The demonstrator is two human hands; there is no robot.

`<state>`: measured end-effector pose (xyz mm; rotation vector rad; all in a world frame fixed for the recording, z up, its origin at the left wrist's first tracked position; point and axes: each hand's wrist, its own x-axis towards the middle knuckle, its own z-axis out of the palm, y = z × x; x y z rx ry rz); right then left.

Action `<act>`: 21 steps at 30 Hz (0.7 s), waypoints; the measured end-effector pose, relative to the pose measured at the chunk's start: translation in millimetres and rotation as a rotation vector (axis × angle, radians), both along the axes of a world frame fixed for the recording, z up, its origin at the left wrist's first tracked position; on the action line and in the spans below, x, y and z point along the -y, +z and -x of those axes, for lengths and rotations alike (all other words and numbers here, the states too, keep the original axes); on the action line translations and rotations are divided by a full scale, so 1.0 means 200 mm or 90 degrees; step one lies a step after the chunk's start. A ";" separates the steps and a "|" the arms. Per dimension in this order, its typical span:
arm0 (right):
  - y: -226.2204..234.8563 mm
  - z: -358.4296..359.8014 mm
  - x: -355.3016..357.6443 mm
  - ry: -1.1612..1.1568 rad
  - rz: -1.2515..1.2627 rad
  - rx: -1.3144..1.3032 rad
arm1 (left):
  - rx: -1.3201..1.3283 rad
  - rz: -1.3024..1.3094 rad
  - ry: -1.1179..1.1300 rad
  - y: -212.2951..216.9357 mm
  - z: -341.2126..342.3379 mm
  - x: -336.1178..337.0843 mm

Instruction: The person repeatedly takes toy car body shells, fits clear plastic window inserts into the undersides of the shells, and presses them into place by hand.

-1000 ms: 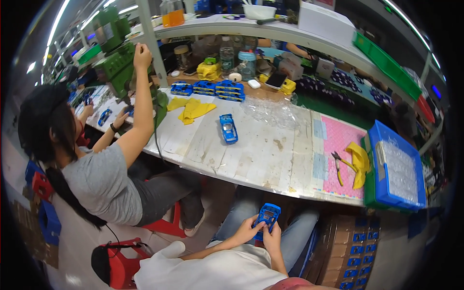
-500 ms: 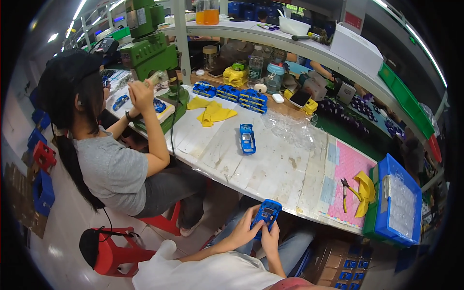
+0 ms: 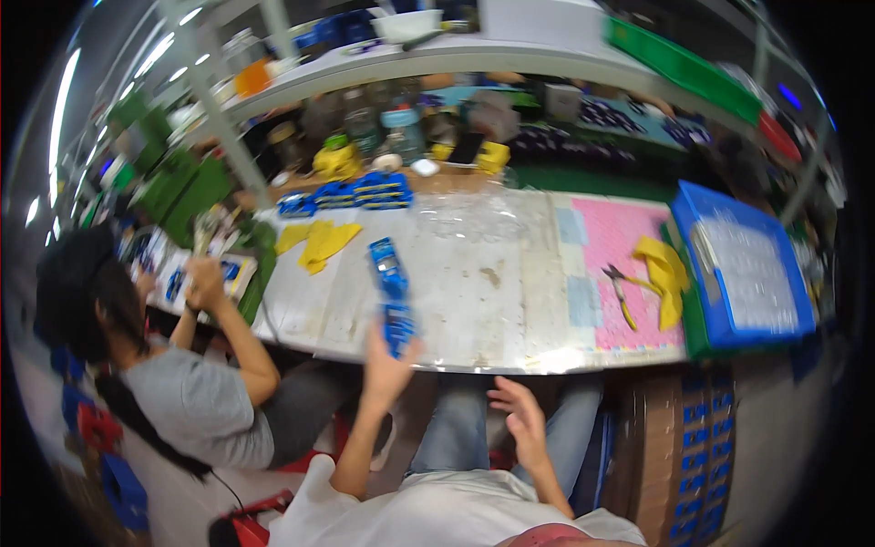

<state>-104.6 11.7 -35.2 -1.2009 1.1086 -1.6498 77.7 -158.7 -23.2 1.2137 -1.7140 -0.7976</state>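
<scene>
Blue plastic shows between the fingers of the left hand (image 3: 387, 365), which is closed around a small blue toy car (image 3: 398, 326) and holds it just at the front edge of the worktable (image 3: 510, 301). The car is blurred, so I cannot tell its details; it looks narrow and glossy. A second blue toy car (image 3: 387, 263) lies on the table just beyond it, and around this one the worn white surface gives free room toward the right, up to the pink mat (image 3: 620, 246) with the pliers (image 3: 620, 292) and the yellow gloves (image 3: 663, 273). Further right stands a blue tray (image 3: 706, 314) at the table corner. The right hand (image 3: 521, 419) is open and holds nothing, above the lap, below the table edge. To the left a seated person in a grey shirt (image 3: 196, 406) works close by, so the room there is small. Half a second ago both hands held the car low over the lap; now the left one alone has lifted it to the table edge.
</scene>
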 end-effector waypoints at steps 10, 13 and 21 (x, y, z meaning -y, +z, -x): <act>-0.42 0.82 -0.80 -0.921 -0.241 -0.565 | 0.331 0.194 0.211 -0.26 -0.47 0.63; -0.80 1.06 -1.23 -1.141 -0.447 -0.600 | 0.678 0.217 0.464 -0.14 -0.28 0.57; -1.10 1.52 -1.65 -0.988 -0.856 -0.445 | 0.297 0.550 0.117 0.15 0.30 0.15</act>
